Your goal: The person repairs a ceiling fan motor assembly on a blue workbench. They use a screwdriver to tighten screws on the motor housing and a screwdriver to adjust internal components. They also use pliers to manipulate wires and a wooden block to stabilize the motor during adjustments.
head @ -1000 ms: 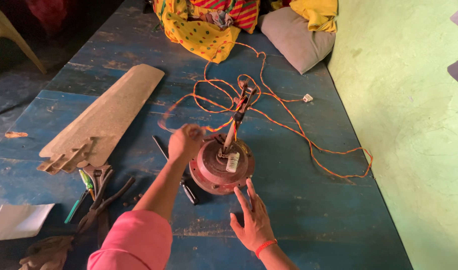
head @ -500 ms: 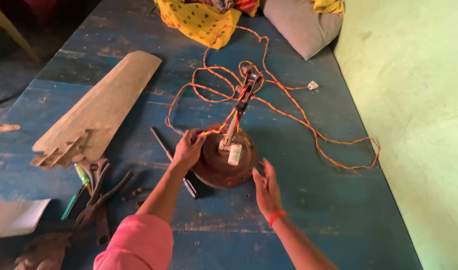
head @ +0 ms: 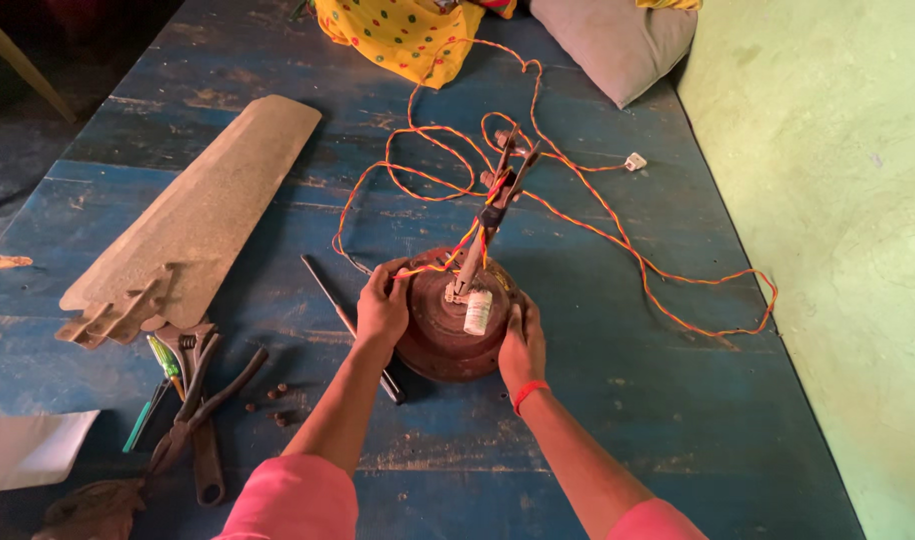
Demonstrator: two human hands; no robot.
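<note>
left hand (head: 383, 305): curled over the left rim of the round, rust-brown metal ceiling-fan motor housing (head: 440, 330), fingers wrapped on the edge, gripping it.
right hand (head: 523, 340): pressed flat-ish against the right rim of the same housing, fingers closed on the edge; red band at the wrist.
motor location: sat on the worn blue-painted wooden worktop (head: 628, 400), near centre, between both hands.
down-rod (head: 490, 215): dark metal stem rose tilted from the motor top, orange-and-yellow twisted wire (head: 618, 235) running up it; small white cylindrical capacitor (head: 478, 312) lay on the housing beside the stem.
handling, my read: cast metal, rigid, probably heavy; rusty skin gave decent friction. Two-handed rim hold looked right. Stem would lever; wires and capacitor looked fragile, not for holding.
snag risk: wire looped loose across the worktop behind the motor, ending at a small white connector (head: 635, 161).
nearby left: thin dark metal rod (head: 350, 325) just beside the left hand; dusty tan fan blade (head: 203, 215) further out; pliers and wrench (head: 200, 400) near its bracket end.
</note>
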